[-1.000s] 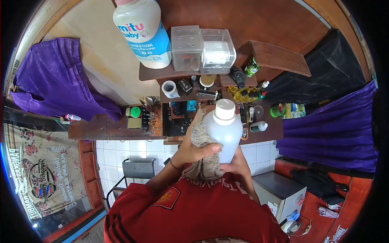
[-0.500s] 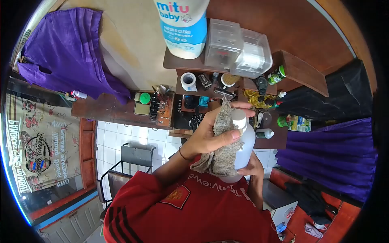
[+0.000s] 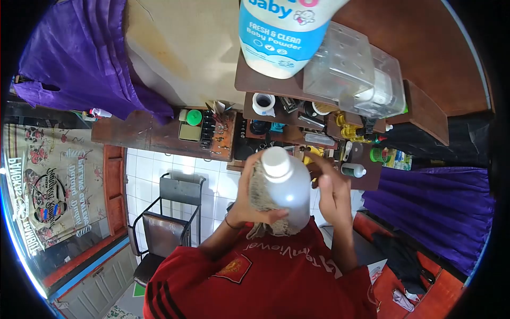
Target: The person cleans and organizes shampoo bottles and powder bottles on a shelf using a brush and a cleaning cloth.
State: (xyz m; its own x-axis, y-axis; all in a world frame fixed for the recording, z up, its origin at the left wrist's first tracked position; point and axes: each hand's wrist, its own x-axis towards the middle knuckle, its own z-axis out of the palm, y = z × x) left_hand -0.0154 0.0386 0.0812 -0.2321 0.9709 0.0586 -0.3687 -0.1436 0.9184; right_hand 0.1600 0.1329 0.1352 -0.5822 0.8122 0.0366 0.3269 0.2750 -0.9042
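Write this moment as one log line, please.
left hand: presses grey cloth around white bottle | right hand: open, beside bottle, contact unclear | bottle: cap on, held before wooden shelf

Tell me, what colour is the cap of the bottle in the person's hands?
White cap, like the bottle itself; it shows in the head view.

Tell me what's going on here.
A person in a red shirt holds a white plastic bottle up in front of them, its white cap on. The left hand presses a grey cloth round the bottle's side, seemingly wiping it. The right hand lies open along the other side, fingers stretched out. Beyond are wooden shelves of small tools and a big baby powder bottle.
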